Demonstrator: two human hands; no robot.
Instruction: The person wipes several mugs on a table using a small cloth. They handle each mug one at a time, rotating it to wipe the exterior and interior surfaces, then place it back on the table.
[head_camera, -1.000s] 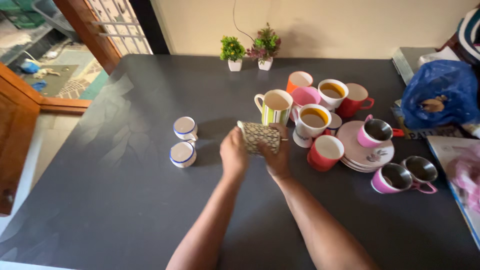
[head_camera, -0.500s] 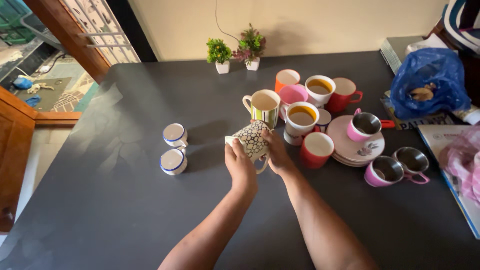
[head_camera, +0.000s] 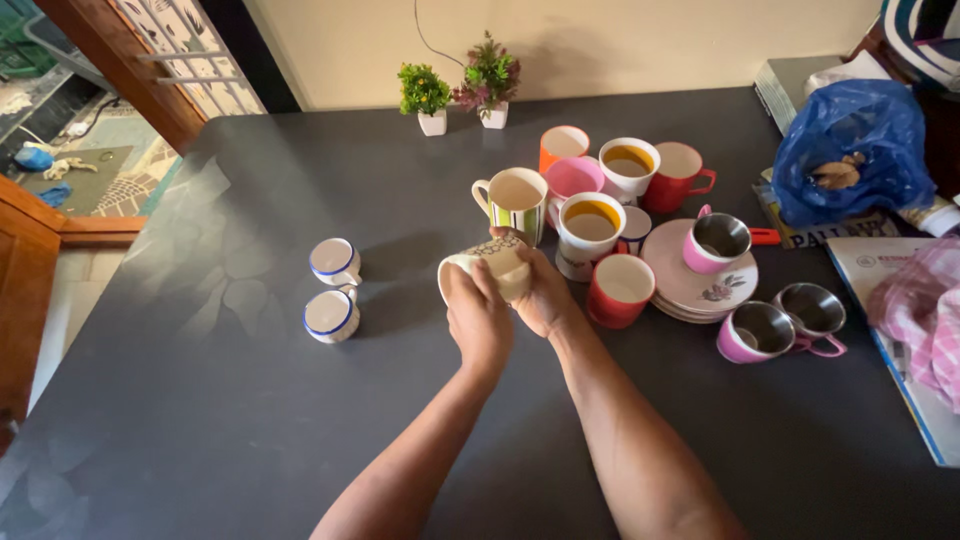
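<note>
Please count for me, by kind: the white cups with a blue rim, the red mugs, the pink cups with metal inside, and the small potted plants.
White cups with a blue rim: 2
Red mugs: 2
Pink cups with metal inside: 3
Small potted plants: 2
Total: 9

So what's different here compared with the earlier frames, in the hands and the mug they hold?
Both hands kept their grip on the patterned mug and turned it: a second ago it lay sideways with the pattern facing up, now its pale underside shows and the left hand covers more of it. The right hand stays behind it. The two blue-rimmed cups, the cluster of mugs and the saucer stack sit unchanged.
</note>
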